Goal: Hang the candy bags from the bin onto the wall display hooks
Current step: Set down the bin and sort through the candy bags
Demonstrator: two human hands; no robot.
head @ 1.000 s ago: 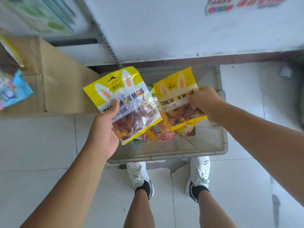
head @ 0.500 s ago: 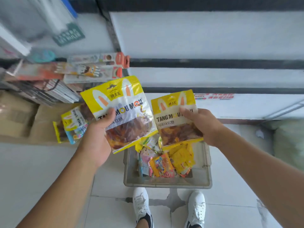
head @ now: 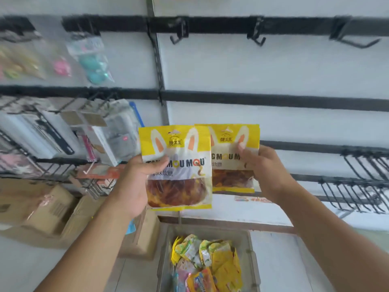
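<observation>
Left hand (head: 136,182): thumb clamped across the front of the left candy bag (head: 181,186), covering the first printed letters; fingers hidden behind.
Right hand (head: 269,171): pinches the right candy bag (head: 227,163) at its right side; that bag's left edge is hidden behind the other.
Both bags: upright before the wall, above the bin (head: 210,230), which is cut off at the bottom.
Hanging goods (head: 92,57), left: blurred.
Bare hooks (head: 179,37): top rail, blank wall beneath.

We have a bare left hand (head: 134,182) and a bare right hand (head: 271,173), a short-trimmed thumbnail (head: 242,146) on the right, and uncovered forearms (head: 90,239) throughout.
</observation>
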